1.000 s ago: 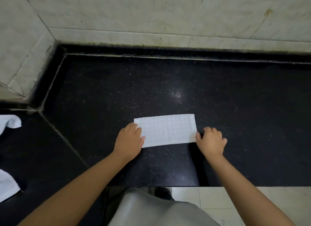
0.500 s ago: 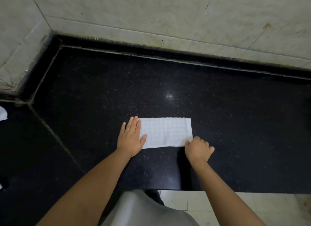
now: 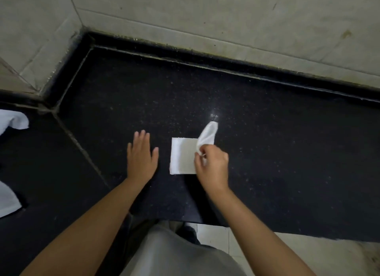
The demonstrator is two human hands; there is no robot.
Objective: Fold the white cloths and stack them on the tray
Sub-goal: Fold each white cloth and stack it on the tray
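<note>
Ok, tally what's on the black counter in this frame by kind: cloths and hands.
White cloths: 3 (one being folded, one at the left edge, one at lower left)
Hands: 2 (left hand, right hand)
Total: 5

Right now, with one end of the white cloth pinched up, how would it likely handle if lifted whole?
Probably floppy: the end of the cloth lifted by the right hand curls and droops instead of standing flat. Likely light, since a fingertip pinch raises it. It may slide on the glossy black counter, as the left hand is off it.
</note>
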